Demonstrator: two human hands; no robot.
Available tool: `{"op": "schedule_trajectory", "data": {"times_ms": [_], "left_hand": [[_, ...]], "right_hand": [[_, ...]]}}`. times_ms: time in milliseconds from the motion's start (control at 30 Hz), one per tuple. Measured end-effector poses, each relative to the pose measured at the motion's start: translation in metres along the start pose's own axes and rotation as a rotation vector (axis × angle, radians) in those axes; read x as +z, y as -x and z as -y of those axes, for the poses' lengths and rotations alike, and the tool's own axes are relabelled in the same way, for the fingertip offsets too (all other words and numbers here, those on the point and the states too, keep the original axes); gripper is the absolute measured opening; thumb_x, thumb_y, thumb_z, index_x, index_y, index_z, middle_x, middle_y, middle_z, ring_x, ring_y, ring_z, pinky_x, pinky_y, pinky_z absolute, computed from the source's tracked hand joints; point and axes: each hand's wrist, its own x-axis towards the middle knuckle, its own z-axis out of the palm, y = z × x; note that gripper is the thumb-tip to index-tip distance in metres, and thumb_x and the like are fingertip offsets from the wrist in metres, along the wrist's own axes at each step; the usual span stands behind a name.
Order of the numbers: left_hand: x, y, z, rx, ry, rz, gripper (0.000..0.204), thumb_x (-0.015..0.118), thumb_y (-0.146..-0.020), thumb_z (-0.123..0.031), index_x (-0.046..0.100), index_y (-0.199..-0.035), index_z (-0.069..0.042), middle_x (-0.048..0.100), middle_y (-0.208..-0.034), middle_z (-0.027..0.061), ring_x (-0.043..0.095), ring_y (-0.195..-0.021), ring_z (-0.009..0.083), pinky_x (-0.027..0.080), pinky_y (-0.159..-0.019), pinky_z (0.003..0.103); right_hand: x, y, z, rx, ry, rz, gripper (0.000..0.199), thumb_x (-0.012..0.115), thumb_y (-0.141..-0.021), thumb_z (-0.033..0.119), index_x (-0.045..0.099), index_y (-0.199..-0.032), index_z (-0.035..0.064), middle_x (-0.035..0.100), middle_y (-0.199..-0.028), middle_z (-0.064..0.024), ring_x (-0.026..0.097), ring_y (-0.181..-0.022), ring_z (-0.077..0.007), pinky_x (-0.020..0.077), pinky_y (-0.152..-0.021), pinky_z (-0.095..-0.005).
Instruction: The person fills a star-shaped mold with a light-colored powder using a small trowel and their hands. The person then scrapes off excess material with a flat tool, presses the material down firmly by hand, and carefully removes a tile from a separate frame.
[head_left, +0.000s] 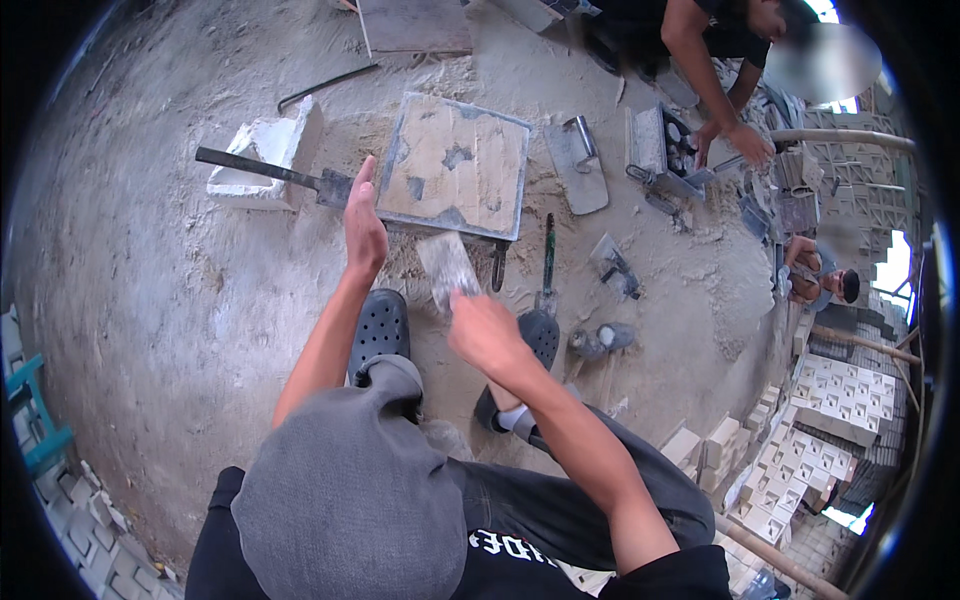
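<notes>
A square metal mould [525, 150] lies on the ground before me, its top coated in sandy material with grey patches showing through. Against its left edge my left hand [366, 230] is held upright with the fingers stretched out, beside a long dark handle bar [260, 170] that sticks out from the mould. My right hand [486, 330] grips a scraper [447, 268], whose wide pale blade sits just off the mould's front edge and is slightly blurred. The scraper's handle is mostly hidden in my fist.
A white block [255, 190] sits under the bar. To the right are a float trowel [577, 170], a smaller trowel [614, 266], a dark-handled tool [549, 260] and a metal box [647, 150]. A co-worker's hands [735, 145] reach near that box. Patterned tiles [845, 395] are stacked at right.
</notes>
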Motion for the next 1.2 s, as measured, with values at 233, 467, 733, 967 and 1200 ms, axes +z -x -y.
{"op": "schedule_trajectory", "data": {"times_ms": [233, 467, 733, 967, 1200], "left_hand": [[0.003, 0.011, -0.005, 0.106, -0.276, 0.098, 0.055, 0.031, -0.101, -0.028, 0.040, -0.143, 0.007, 0.038, -0.151, 0.0239, 0.033, -0.143, 0.0341, 0.022, -0.118, 0.039], [0.001, 0.024, 0.004, 0.198, -0.410, 0.189, 0.053, 0.034, -0.100, -0.025, 0.039, -0.145, 0.004, 0.035, -0.153, 0.0229, 0.031, -0.143, 0.0368, 0.021, -0.118, 0.043], [0.014, 0.020, 0.012, 0.240, -0.595, 0.204, 0.058, 0.033, -0.101, -0.031, 0.033, -0.149, 0.003, 0.025, -0.158, 0.0241, 0.018, -0.148, 0.0372, 0.012, -0.120, 0.044], [0.018, 0.020, 0.008, 0.206, -0.673, 0.281, 0.069, 0.035, -0.101, -0.035, 0.016, -0.153, 0.005, 0.008, -0.162, 0.0224, 0.004, -0.150, 0.0363, 0.006, -0.121, 0.043], [0.019, 0.017, 0.011, 0.125, -0.669, 0.372, 0.075, 0.034, -0.101, -0.040, 0.008, -0.153, 0.007, -0.001, -0.162, 0.0233, -0.005, -0.150, 0.0358, 0.001, -0.121, 0.043]], "right_hand": [[-0.089, -0.087, -0.013, 0.150, 0.015, -0.180, 0.021, 0.058, -0.082, 0.009, 0.071, -0.094, -0.0031, 0.070, -0.095, -0.0273, 0.070, -0.092, -0.0396, 0.0562, -0.083, -0.0485], [-0.088, -0.134, -0.055, 0.128, 0.091, -0.088, 0.023, 0.059, -0.083, 0.012, 0.070, -0.096, -0.0032, 0.070, -0.100, -0.0257, 0.069, -0.097, -0.0384, 0.0563, -0.084, -0.0468], [0.009, -0.008, -0.033, 0.173, -0.132, -0.072, 0.026, 0.053, -0.084, 0.010, 0.062, -0.102, -0.0057, 0.066, -0.095, -0.0314, 0.066, -0.092, -0.0465, 0.0547, -0.081, -0.0518], [-0.072, -0.022, -0.023, 0.185, -0.043, -0.138, 0.022, 0.055, -0.081, 0.010, 0.069, -0.095, -0.0014, 0.068, -0.098, -0.0285, 0.067, -0.093, -0.0439, 0.0548, -0.081, -0.0508], [-0.113, -0.160, -0.023, 0.110, 0.031, -0.229, 0.022, 0.060, -0.081, 0.012, 0.072, -0.096, 0.0003, 0.070, -0.101, -0.0238, 0.069, -0.096, -0.0386, 0.0562, -0.083, -0.0462]]}}
